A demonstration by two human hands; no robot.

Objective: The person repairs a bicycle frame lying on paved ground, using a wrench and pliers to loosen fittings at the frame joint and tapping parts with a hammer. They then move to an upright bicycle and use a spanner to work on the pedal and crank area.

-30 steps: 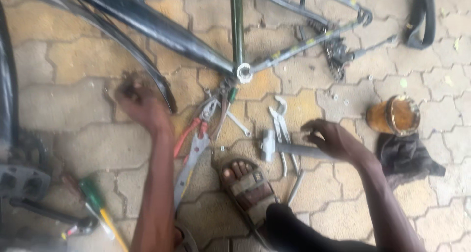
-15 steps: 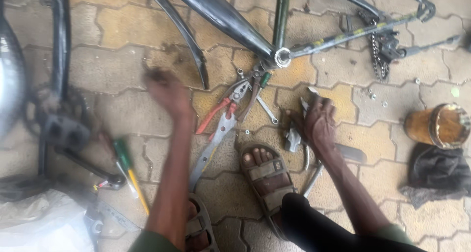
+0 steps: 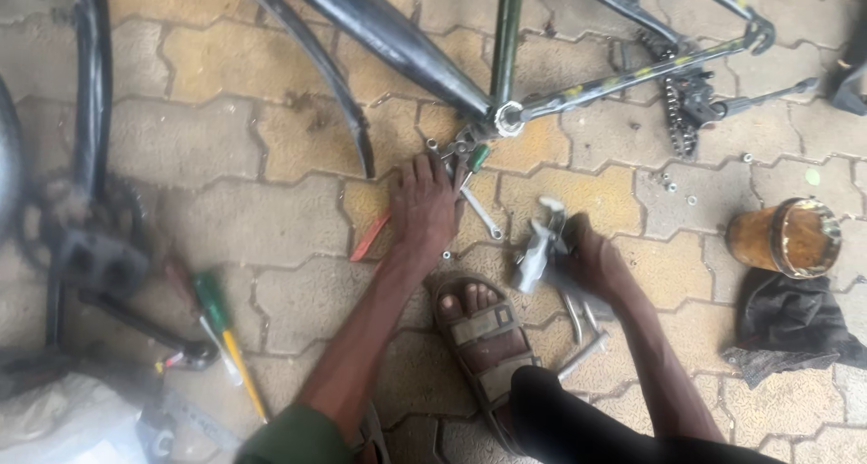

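Tools lie scattered on the paving [image 3: 226, 229] under our hands, just below the bicycle frame [image 3: 397, 44] that crosses the top of the view. Our left hand [image 3: 424, 207] rests palm down on the pliers with red handles [image 3: 370, 238], fingers spread flat and pressing rather than curled around them; the red grip pokes out at 8 o'clock from the hand. At 1 o'clock from that hand a small green-handled tool [image 3: 477, 157] lies near the frame's bottom bracket shell [image 3: 508, 118], and a slim spanner [image 3: 480, 215] lies just beside the hand at 3 o'clock. Our right hand [image 3: 591, 265] is closed around a grey metal tool [image 3: 539, 247], lifted at its upper end; more metal bars [image 3: 582, 324] lie beneath it. A sandalled foot [image 3: 479, 329] sits between our forearms. Well apart at 3 o'clock stands a brown grease tin [image 3: 786, 238] with a dark rag [image 3: 795, 324] just below it. At 9 o'clock a crank with pedal [image 3: 86, 252] lies near a green and yellow screwdriver [image 3: 226, 333]. A chain and derailleur [image 3: 686, 103] hang at 1 o'clock.
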